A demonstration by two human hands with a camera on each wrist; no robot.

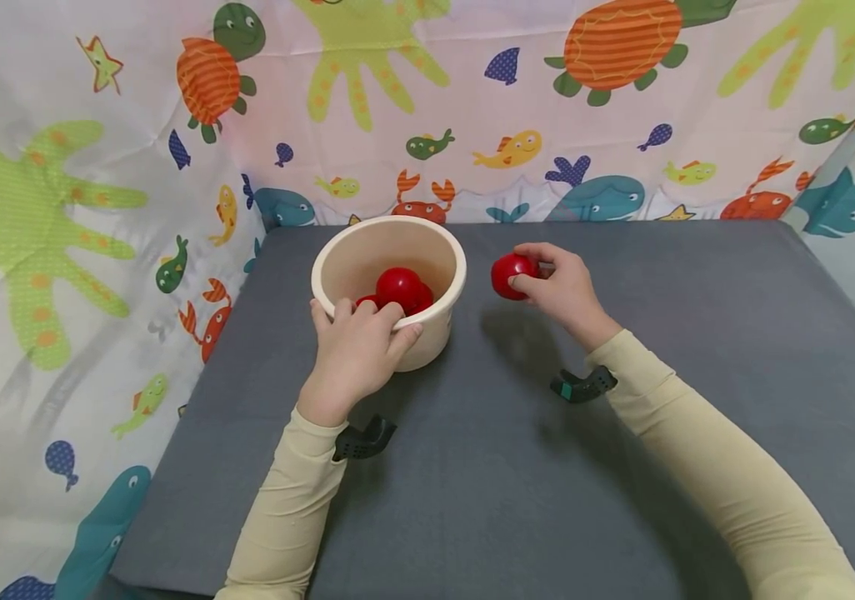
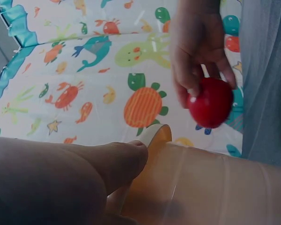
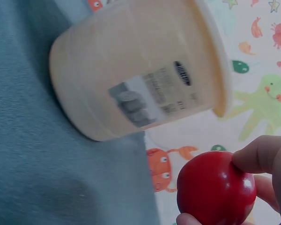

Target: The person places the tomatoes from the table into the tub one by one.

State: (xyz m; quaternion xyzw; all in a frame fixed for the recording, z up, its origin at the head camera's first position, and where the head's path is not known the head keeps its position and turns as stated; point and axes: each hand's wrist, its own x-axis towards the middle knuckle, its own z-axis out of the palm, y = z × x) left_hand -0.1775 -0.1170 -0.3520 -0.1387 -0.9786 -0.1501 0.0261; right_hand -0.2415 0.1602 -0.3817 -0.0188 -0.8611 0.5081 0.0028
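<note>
A cream bowl (image 1: 442,250) stands on the grey table (image 1: 517,467) with red balls (image 1: 400,287) inside. My left hand (image 1: 358,346) grips the bowl's near rim, fingers curled over the edge; in the left wrist view the bowl wall (image 2: 201,187) fills the lower part. My right hand (image 1: 558,283) holds a red ball (image 1: 512,273) in its fingertips just right of the bowl, above the table. That ball (image 2: 210,103) also shows in the left wrist view, and close up as the ball (image 3: 215,190) beside the bowl (image 3: 140,70) in the right wrist view.
A sea-animal print curtain (image 1: 97,208) surrounds the table at the back and both sides. The grey surface stretches wide to the right and toward me. Black wrist straps (image 1: 583,386) sit on both forearms.
</note>
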